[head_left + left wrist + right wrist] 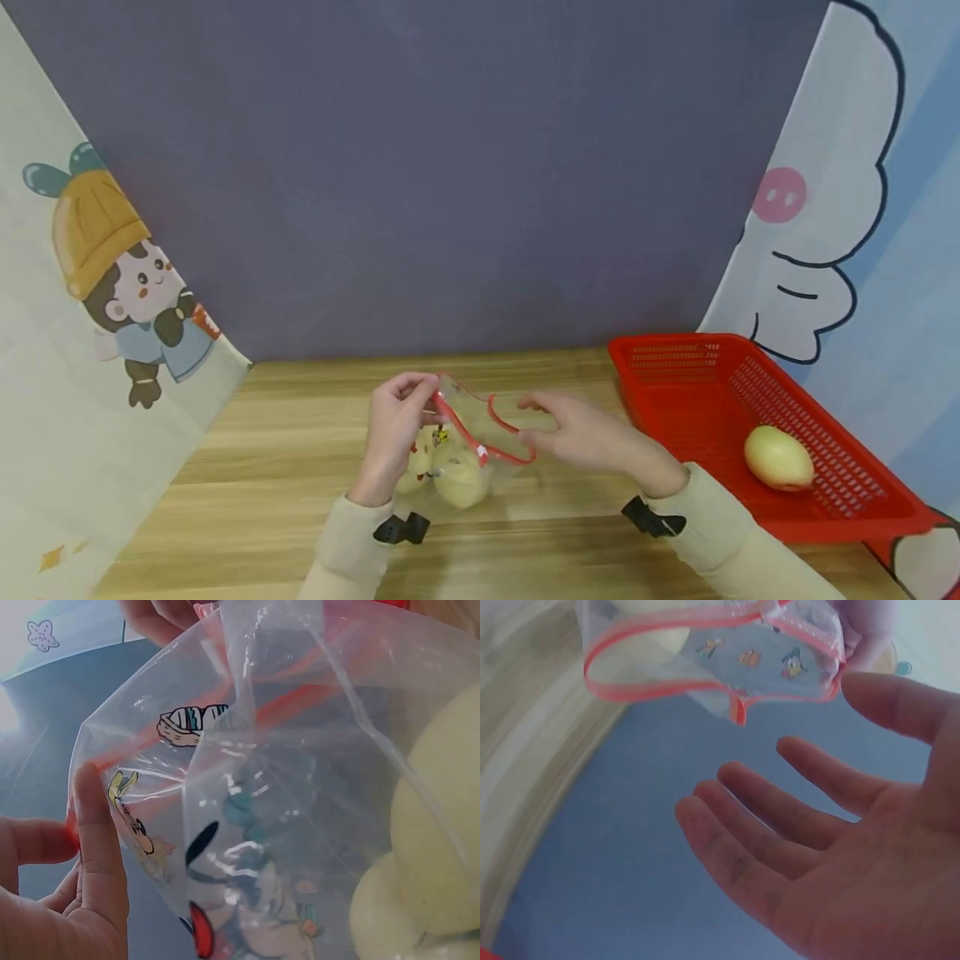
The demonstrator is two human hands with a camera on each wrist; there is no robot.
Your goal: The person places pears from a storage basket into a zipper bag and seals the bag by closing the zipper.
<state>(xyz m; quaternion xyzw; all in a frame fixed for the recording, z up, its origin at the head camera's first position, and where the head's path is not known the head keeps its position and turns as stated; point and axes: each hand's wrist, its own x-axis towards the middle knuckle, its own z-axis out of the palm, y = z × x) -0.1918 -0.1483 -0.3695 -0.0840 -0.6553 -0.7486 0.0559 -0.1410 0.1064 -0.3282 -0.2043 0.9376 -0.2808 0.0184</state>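
Observation:
A clear zip bag (468, 417) with a red rim and cartoon prints stands on the table, its mouth open. Pale yellow-green fruits (460, 482) lie inside it; the left wrist view shows two of these rounded fruits (442, 817) through the plastic. My left hand (397, 429) pinches the red rim at the bag's left corner between thumb and fingers. Beside the mouth on the right, my right hand (581, 432) is held with its fingers spread and relaxed. In the right wrist view this hand (832, 847) holds nothing and sits apart from the red rim.
A red plastic basket (675, 417) stands on the right side of the wooden table (300, 467), with one pale yellow fruit (778, 458) in it. A dark grey-blue panel (450, 183) rises behind the table. Cartoon-printed sheets flank both sides.

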